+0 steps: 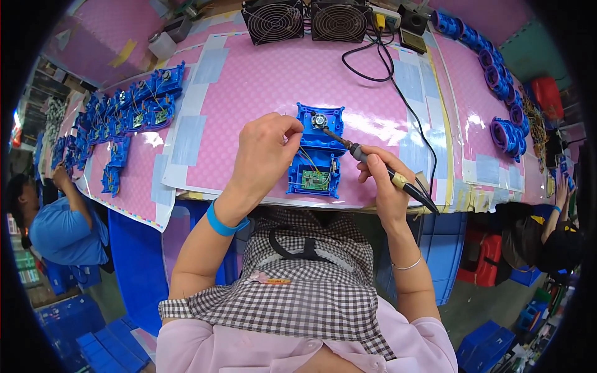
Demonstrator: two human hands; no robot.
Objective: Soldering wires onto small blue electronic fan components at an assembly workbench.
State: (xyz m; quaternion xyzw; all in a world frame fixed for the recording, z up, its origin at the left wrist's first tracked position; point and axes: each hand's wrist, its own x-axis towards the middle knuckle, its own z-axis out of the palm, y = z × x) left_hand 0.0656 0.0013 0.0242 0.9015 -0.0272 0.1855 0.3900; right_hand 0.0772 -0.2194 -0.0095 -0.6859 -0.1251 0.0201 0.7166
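On the pink work surface before me lie two blue plastic housing halves. The upper half (336, 118) holds a round speaker (319, 121). In the lower half (295, 186) sits a green circuit board (316, 179) with thin yellowish wires (309, 158) leading up toward my left fingers. My right hand (387, 180) grips a soldering iron (398, 180), its tip at the speaker's lower right edge. Left of the speaker, my left hand (266, 149) is closed in a pinch. Whatever is between those fingertips is too small to make out.
Two black fans (277, 23) stand at the back edge. The black cord (413, 115) loops along the right. Blue housings (137, 112) line the left, and blue round parts (509, 137) the right. A co-worker in blue (65, 230) sits far left.
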